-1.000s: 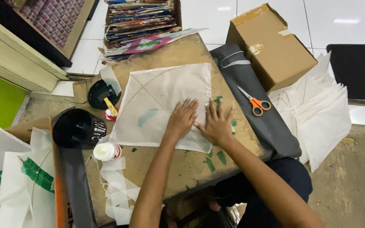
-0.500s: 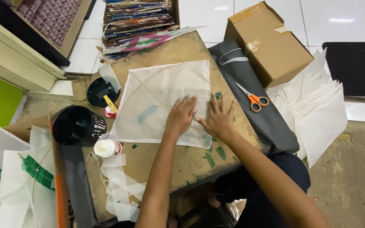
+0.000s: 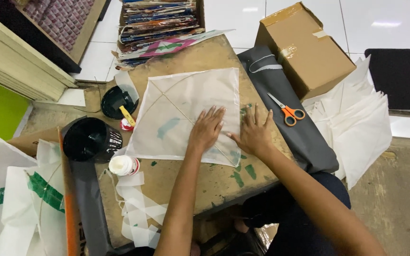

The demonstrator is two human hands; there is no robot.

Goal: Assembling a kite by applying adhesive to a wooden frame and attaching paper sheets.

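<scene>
I see both hands flat, fingers spread, gripping nothing: left hand (image 3: 206, 129) on the white kite (image 3: 186, 114), right hand (image 3: 254, 134) at its edge, upon a paint-stained wooden board (image 3: 205, 175); white tiled floor (image 3: 385, 23) beyond.

Bright, sharp; glare on floor tiles (image 3: 385, 23).

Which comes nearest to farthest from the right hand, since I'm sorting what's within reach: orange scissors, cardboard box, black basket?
From the right hand, in the head view:
1. Orange scissors, just to its right on the grey sheet.
2. Cardboard box, beyond the scissors, upper right.
3. Black basket, far across on the left.
</scene>
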